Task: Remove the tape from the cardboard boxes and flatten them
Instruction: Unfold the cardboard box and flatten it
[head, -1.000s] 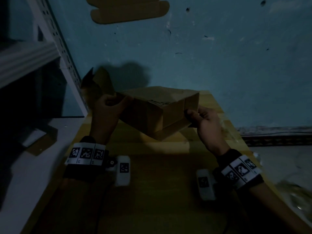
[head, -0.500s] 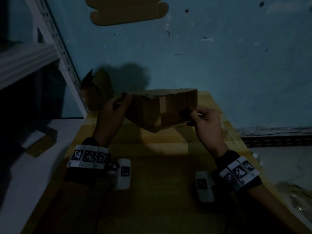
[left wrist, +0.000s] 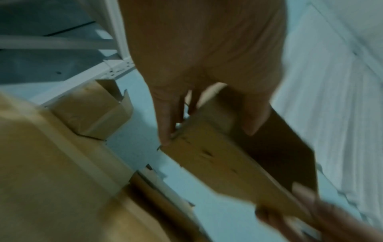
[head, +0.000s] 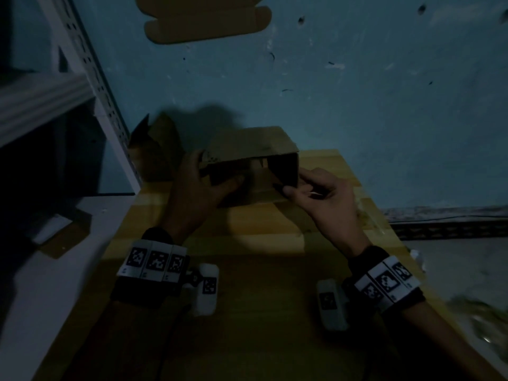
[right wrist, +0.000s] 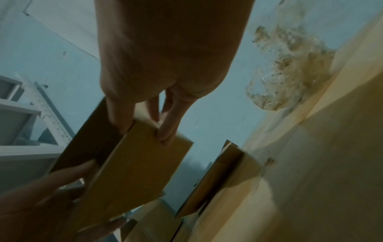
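Note:
A small brown cardboard box (head: 253,149) is held above the wooden table (head: 247,312) with its open end toward me. My left hand (head: 200,185) grips its left wall, thumb inside the opening (left wrist: 254,117), fingers outside. My right hand (head: 319,193) pinches the box's lower right edge (right wrist: 145,147) between thumb and fingers. Whether any tape is on the box, I cannot tell in this dim light.
A second open cardboard box (head: 156,152) stands at the table's back left, against a white metal shelf post (head: 96,86). Crumpled clear tape (right wrist: 290,73) lies by the table's right edge. A flattened cardboard piece (head: 206,20) lies on the blue floor beyond.
The box has been turned so its open end now faces me. My left thumb has gone inside the opening and my right hand has shifted to the lower right edge.

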